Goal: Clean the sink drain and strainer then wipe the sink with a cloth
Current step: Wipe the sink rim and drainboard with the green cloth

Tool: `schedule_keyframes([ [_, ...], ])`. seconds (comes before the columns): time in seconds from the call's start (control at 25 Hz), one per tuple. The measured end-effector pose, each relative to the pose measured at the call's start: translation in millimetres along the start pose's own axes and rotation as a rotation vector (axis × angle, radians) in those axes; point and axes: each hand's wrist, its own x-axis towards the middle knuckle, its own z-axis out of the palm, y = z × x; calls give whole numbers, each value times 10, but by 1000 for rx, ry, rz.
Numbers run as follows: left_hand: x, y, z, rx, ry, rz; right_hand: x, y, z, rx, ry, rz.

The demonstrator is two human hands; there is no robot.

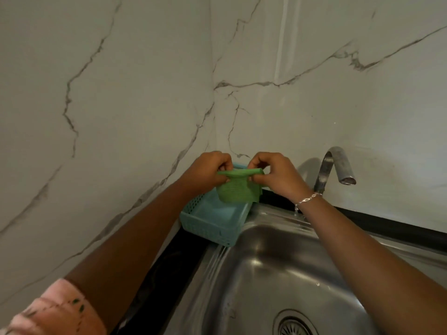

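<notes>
Both hands are holding the cloth (238, 192) stretched over the basket (212, 218) at the back corner of the sink (263, 264).

The left hand (208, 172) and right hand (278, 175) are each pinching an upper corner of the cloth between curled fingers and thumb, so its top edge is running taut between them and the rest is hanging flat, just above the basket's floor. The strainer (294, 327) is sitting in the drain at the bottom of the basin, well apart from the hands, and the tap (336, 170) is standing to the right. Judgement: the cloth is being opened or folded for wiping. To do this well, the person should be folding it into a flat pad with even edges, keeping both corners pinched until the fold is set, then working the basin walls down toward the drain. A loose, bunched cloth would be wiping unevenly.
</notes>
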Motion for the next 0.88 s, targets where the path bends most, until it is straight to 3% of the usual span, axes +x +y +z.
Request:
schedule_keyframes([
  [0.28,259,-630,367,423,-116,38,517,308,714,-307,-75,29],
  [0.44,171,-835,546,642,-312,97,483,434,1046,-391,-226,41],
  [0.76,35,-838,532,633,-694,-147,300,302,1257,-456,-697,-22],
  [0.88,16,-809,508,586,-730,-211,255,286,1229,-434,-697,-6],
])
